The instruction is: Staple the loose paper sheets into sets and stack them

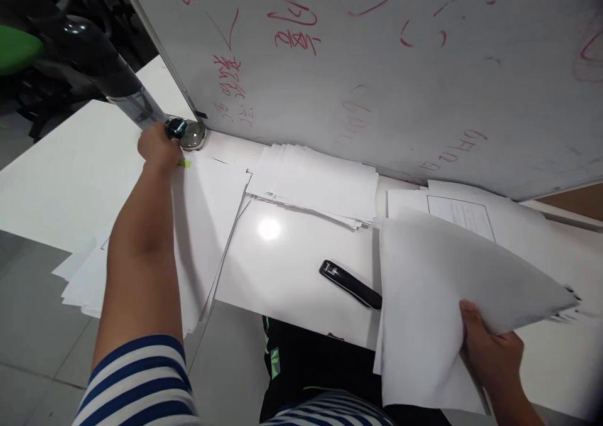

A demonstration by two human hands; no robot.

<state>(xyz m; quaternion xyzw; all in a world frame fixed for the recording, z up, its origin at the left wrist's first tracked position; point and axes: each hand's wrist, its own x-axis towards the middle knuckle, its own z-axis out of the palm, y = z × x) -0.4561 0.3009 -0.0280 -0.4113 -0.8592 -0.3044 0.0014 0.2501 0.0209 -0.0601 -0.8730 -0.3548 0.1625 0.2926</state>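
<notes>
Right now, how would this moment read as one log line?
left hand: by far end of left paper stack, grip unclear | right hand: holding paper sheets | black stapler: on white table, unheld

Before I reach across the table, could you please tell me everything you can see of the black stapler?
The stapler is long, slim and black, with a slight sheen, apparently plastic. Pale marks show near its rounded left end. It lies slantwise on the white table, its right end at the edge of the sheets in the right hand; whether they touch or cover its tip, I cannot tell. No hand is on it.
</notes>
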